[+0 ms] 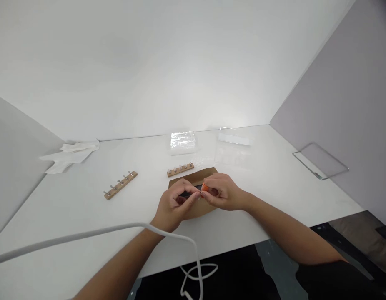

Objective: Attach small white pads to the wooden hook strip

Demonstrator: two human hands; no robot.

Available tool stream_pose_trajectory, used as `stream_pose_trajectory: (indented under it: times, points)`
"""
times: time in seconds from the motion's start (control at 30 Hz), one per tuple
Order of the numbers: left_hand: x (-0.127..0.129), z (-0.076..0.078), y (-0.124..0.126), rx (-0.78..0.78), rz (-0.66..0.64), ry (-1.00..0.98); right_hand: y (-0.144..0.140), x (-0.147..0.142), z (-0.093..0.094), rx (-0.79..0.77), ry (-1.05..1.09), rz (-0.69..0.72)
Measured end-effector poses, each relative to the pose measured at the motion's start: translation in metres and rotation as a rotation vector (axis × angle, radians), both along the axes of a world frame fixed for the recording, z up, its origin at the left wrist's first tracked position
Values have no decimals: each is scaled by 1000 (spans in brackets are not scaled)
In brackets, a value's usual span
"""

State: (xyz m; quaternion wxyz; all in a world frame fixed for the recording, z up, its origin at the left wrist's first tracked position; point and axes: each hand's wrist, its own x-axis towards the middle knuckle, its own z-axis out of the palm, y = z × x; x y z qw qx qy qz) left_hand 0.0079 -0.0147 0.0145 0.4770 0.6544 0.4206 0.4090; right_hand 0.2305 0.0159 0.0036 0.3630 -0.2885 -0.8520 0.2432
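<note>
Both my hands meet over a brown cardboard packet [196, 177] lying on the white table [71, 216]. My right hand [222, 192] pinches a small orange object [205, 187] between thumb and fingers. My left hand [174, 204] has its fingers curled, touching the same spot; something dark shows between the hands. Whether the left hand grips the orange object or the packet is unclear.
A wooden rack with metal hooks [120, 185] lies to the left, a shorter one [180, 169] just behind the packet. Clear plastic bags [182, 142], a clear tray [233, 146], white cloth [72, 154], a glass panel [319, 160] and a white cable [86, 235] are about.
</note>
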Motion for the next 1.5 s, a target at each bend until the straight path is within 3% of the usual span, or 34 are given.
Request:
stream_pose_trajectory:
  times: [0.47,0.77,1.1,1.33,1.5]
  points:
    - [-3,-5,1,366,34,199,0,-1,-8,51,-68,-35]
    - [-15,-8,13,758,-18,440,4,4,-9,180,-119,-14]
    - [-33,-11,22,668,-127,877,9,12,-6,147,-278,-14]
    - [-32,-11,21,602,-138,956,10,15,-8,54,-347,-4]
    - [-32,-13,22,646,-120,907,9,15,-9,49,-382,11]
